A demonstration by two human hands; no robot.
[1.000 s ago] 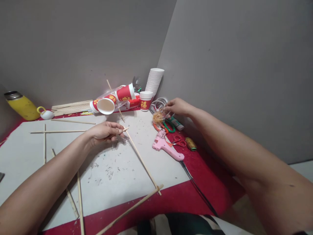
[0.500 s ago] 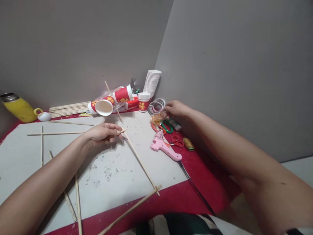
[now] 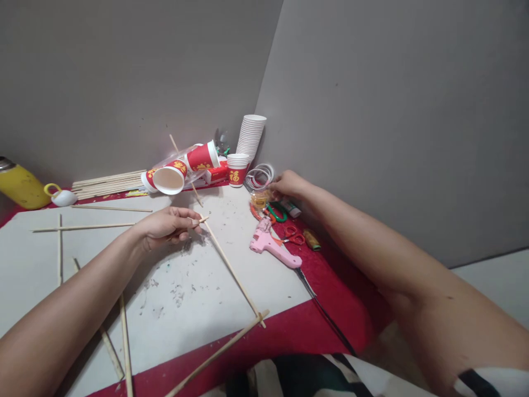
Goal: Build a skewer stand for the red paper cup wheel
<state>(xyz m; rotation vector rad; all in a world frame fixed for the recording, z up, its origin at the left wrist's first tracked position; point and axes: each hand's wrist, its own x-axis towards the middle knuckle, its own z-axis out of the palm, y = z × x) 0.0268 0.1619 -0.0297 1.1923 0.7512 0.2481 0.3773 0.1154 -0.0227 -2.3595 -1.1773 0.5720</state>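
My left hand (image 3: 171, 226) pinches a thin wooden stick (image 3: 227, 264) near its far end, where a short stick end crosses it. The near end of that stick meets another wooden stick (image 3: 219, 355) at a corner by the table's front edge. My right hand (image 3: 285, 186) reaches to the right back, its fingers closed at the edge of a small clear plastic bag (image 3: 259, 199) with yellow contents. A coil of white wire (image 3: 260, 176) lies just behind the bag. The right fingertips are partly hidden.
A pink glue gun (image 3: 275, 249), red scissors (image 3: 294, 235) and a spool of brown thread (image 3: 312, 240) lie at right. Red paper cups (image 3: 169, 177), stacked white cups (image 3: 251, 138) and a yellow bottle (image 3: 20, 184) stand or lie at the back. Crossed sticks (image 3: 82, 227) lie left.
The view has shifted slightly, so everything sits a little farther left in the picture. Both hands keep about the same places relative to the stick and the bag.
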